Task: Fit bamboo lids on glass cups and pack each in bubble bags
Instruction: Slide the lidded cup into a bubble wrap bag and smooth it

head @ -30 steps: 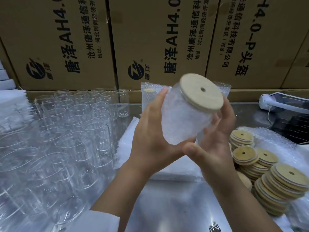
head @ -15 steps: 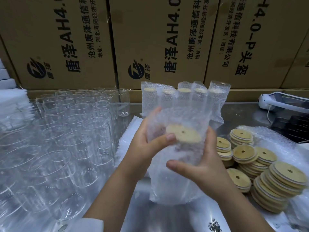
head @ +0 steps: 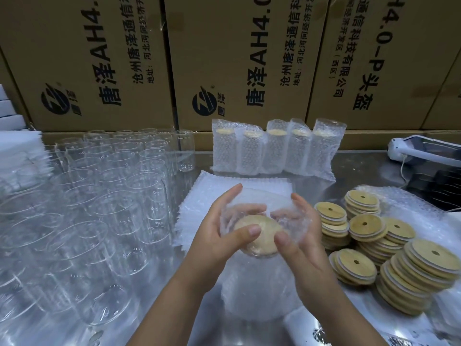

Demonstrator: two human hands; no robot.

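Bagged cup (head: 254, 290) lowered, fingers (head: 228, 196) around its lid (head: 264, 231)

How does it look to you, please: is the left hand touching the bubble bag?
Touching. The head view shows the left hand gripping the bubble bag, thumb pressed over the lid.

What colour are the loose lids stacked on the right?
The lids are pale tan bamboo, clearest in the head view.
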